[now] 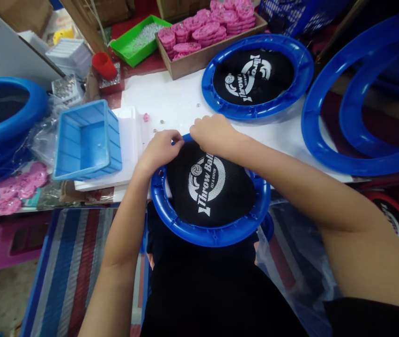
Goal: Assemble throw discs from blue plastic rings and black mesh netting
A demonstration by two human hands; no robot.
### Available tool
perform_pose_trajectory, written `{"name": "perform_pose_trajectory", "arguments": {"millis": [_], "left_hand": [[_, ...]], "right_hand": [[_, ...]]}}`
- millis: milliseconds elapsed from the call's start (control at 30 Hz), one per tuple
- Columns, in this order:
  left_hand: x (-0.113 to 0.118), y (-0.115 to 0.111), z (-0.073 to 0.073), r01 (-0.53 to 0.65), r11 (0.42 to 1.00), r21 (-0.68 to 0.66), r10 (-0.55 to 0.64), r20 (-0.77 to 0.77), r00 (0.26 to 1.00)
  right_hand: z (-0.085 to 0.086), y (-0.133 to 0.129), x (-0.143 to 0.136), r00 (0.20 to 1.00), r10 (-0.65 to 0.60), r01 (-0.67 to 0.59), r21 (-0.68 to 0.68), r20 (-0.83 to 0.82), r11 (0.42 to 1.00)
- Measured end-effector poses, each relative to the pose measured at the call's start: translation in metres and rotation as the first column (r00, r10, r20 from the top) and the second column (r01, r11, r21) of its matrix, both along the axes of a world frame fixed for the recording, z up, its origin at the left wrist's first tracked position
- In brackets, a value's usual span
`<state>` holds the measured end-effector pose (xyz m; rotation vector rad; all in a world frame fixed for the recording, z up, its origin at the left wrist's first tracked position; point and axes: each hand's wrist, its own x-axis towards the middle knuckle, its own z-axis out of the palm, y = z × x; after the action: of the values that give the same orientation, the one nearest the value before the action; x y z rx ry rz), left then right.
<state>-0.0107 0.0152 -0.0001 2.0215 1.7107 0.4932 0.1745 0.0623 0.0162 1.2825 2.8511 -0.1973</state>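
A blue plastic ring [217, 236] with black mesh [181, 187] printed "Throw Ball" rests tilted at the table's near edge, over my lap. At its far left rim, my left hand [162, 147] is closed, thumb and fingers pinching around the edge. Just to the right, my right hand [211, 133] is curled into a fist over the far rim; its fingertips and anything in them are hidden. A second ring with printed mesh [278, 77] lies beyond my right hand.
To the left stand a light-blue bin [90, 142] and stacked blue rings [34, 105]. Bare blue rings [312, 121] lie at right. Behind are a green tray [125, 49] of small clear pieces, a cardboard box [181, 70] of pink pieces and a red cup [104, 65].
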Motion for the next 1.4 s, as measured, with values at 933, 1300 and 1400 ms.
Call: {"name": "perform_pose_trajectory", "arguments": {"millis": [933,1300,1400], "left_hand": [[-0.01,-0.121,0.044,-0.091,0.974,-0.206,0.015,-0.346,0.938],[-0.038,-0.082,0.022,-0.108,0.976,-0.189,0.135,0.133,0.982],[-0.04,-0.088,0.017,-0.151,0.97,-0.192,0.189,0.204,0.96]], "right_hand": [[-0.023,-0.018,0.091,0.989,0.024,-0.03,-0.037,-0.148,0.999],[-0.027,-0.023,0.074,0.938,0.133,-0.123,0.052,-0.319,0.991],[-0.03,-0.032,0.081,0.948,0.143,-0.136,0.044,-0.284,0.99]]}}
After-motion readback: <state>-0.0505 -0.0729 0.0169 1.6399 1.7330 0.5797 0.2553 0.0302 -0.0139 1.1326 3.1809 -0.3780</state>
